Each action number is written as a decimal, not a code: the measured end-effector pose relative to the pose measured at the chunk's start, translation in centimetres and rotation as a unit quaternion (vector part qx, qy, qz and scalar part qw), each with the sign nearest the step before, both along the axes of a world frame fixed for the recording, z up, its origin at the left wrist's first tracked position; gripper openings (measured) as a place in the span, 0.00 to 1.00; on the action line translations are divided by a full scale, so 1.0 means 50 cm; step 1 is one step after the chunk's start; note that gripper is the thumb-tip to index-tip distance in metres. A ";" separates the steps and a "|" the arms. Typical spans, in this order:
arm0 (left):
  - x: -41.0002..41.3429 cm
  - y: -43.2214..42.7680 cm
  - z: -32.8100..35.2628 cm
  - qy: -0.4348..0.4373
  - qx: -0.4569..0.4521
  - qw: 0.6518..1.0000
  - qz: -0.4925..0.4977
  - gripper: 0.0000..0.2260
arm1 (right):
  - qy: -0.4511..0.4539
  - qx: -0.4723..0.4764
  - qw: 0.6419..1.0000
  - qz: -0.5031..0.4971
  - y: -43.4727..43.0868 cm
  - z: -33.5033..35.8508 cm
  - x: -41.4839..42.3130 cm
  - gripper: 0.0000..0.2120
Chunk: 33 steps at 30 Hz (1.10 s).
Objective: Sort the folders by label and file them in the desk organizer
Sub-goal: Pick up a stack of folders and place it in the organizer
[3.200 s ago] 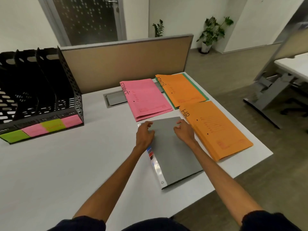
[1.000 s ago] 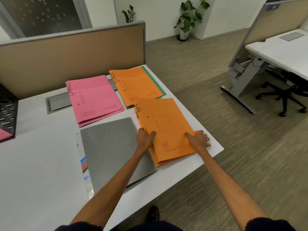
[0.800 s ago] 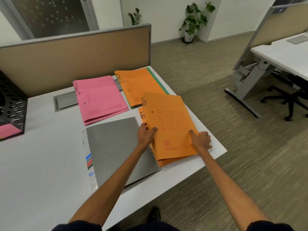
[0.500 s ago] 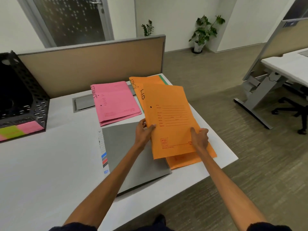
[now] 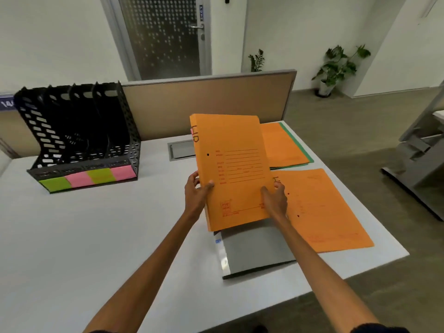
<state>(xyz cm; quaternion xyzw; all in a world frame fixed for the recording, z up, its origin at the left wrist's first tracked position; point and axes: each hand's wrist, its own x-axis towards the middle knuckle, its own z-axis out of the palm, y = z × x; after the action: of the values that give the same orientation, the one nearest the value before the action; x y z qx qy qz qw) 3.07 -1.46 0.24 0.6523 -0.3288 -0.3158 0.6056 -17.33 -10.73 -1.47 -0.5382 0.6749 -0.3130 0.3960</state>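
Left of centre stands the black perforated desk organizer. Beside it, the left hand and right hand pinch the thin orange card HR folder aloft; light and floppy, it probably handles best gripped at both edges.

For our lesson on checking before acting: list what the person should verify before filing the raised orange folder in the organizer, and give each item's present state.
1. Both hands grip the raised orange folder, left hand and right hand: ok.
2. Label reads HR: ok.
3. Desk organizer slots look free: ok.
4. Writing on the organizer's coloured tags legible: cannot tell.
5. Desk between folder and organizer clear: ok.
6. Another HR folder still waits on the desk: not ok.
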 end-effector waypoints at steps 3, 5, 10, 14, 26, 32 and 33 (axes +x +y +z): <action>0.077 0.066 0.000 -0.002 -0.011 1.000 0.025 0.24 | -0.008 -0.004 0.999 0.043 0.043 0.000 0.082 0.20; 0.128 0.112 -0.001 0.002 -0.021 0.999 0.044 0.24 | -0.002 -0.006 0.997 0.072 0.072 0.000 0.139 0.21; 0.234 0.221 0.004 -0.006 -0.034 0.995 0.097 0.24 | -0.001 -0.021 0.991 0.135 0.139 -0.002 0.280 0.23; 0.304 0.302 0.010 -0.042 -0.050 0.988 0.141 0.22 | 0.037 -0.065 0.977 0.200 0.196 0.015 0.400 0.35; 0.370 0.365 0.017 -0.179 -0.002 0.945 0.275 0.20 | -0.041 -0.249 0.860 0.444 0.268 0.236 0.694 0.41; 0.372 0.357 0.038 -0.191 0.038 0.924 0.330 0.21 | -0.090 -0.303 0.795 0.518 0.276 0.379 0.785 0.39; 0.374 0.353 0.043 -0.194 0.039 0.921 0.336 0.21 | -0.084 -0.302 0.793 0.522 0.274 0.394 0.795 0.38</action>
<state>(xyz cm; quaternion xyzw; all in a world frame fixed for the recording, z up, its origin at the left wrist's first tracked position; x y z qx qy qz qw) 21.75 16.19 2.41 0.7958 -0.1886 0.0263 0.5748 22.44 2.98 18.23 -0.8727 0.1263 -0.2903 0.3717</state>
